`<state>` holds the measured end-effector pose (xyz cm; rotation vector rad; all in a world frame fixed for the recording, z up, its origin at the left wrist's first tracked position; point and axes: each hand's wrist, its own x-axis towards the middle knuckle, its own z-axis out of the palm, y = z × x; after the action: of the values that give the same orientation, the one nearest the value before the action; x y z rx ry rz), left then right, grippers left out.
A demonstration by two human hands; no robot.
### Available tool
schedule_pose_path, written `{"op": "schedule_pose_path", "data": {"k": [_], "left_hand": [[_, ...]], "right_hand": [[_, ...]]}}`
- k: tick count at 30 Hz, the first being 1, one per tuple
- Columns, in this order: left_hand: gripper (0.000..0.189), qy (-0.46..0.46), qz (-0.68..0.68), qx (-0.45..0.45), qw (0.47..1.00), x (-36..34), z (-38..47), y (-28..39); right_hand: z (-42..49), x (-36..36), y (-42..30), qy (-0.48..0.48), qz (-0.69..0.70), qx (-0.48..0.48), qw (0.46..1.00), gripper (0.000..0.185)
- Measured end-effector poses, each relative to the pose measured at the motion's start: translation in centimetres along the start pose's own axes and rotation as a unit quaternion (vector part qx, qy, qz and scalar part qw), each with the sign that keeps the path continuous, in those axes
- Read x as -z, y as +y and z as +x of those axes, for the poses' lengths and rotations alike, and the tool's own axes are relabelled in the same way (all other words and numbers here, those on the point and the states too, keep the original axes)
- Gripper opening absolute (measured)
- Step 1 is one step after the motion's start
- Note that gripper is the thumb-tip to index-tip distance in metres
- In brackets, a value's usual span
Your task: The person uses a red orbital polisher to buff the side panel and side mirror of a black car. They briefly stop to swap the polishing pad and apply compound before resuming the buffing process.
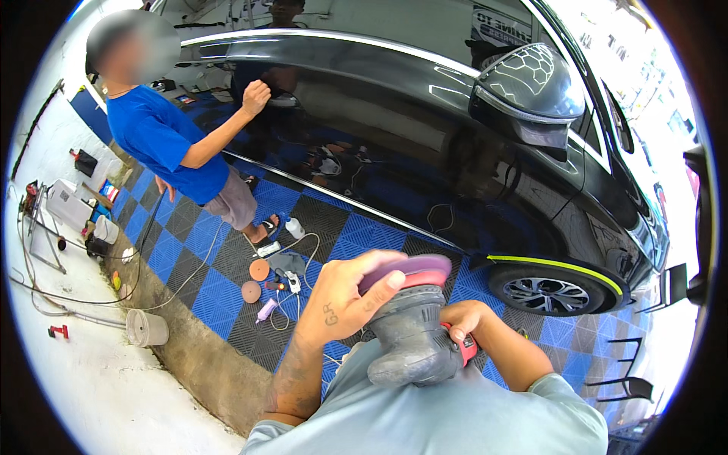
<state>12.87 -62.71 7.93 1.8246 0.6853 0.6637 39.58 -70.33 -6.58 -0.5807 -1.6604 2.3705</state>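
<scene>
In front of my chest I have an orbital car polisher [412, 335] with a grey-black body and red parts, tilted so its pad faces up and away from me. My right hand [467, 319] grips it by the red and black part on its right side. The purple foam polishing pad [435, 264] sits on a red backing plate, and my left hand [344, 296] clasps its left edge, thumb on the near side and fingers mostly hidden behind. Beyond my hands stands a glossy black car [375, 131], apart from the polisher.
A person [165, 131] in a blue shirt stands at the car's side, one fist near the door. Foam pads [259, 270], a white bottle [294, 227], a grey cloth [286, 263] and a power strip [293, 281] with cords lie on the floor. Yellow tape [557, 264] edges the wheel arch.
</scene>
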Motion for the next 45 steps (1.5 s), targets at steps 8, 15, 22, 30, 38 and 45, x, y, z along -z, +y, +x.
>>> {"op": "schedule_pose_path", "data": {"k": [8, 15, 22, 30, 38, 45], "left_hand": [[0.045, 0.001, 0.028, 0.097, 0.995, 0.1, 2.7, -2.2], [0.047, 0.035, -0.285, 0.201, 0.937, -4.6, 7.1, -16.5], [0.046, 0.333, -0.128, 0.236, 0.904, -16.1, 3.1, -34.9], [0.044, 0.437, 0.003, 0.490, 0.754, -4.7, -12.2, -49.2], [0.033, 0.355, 0.303, 0.441, 0.767, 15.3, -18.1, -72.6], [0.037, 0.295, 0.484, 0.444, 0.694, 26.8, -21.0, -88.2]], "right_hand": [[-1.3, 2.1, 0.6, 0.014, 0.097, -0.054, 0.994, 0.132], [-5.7, 6.7, 6.2, 0.200, 0.301, -0.215, 0.907, 0.104], [-5.5, 11.0, 7.6, 0.093, 0.091, -0.231, 0.964, 0.061], [-1.4, 13.8, 11.1, 0.034, 0.179, -0.241, 0.953, 0.048], [7.9, 5.6, 23.1, 0.240, 0.432, -0.190, 0.848, 0.046], [21.6, -2.4, 28.5, 0.293, 0.436, -0.175, 0.833, 0.057]]}}
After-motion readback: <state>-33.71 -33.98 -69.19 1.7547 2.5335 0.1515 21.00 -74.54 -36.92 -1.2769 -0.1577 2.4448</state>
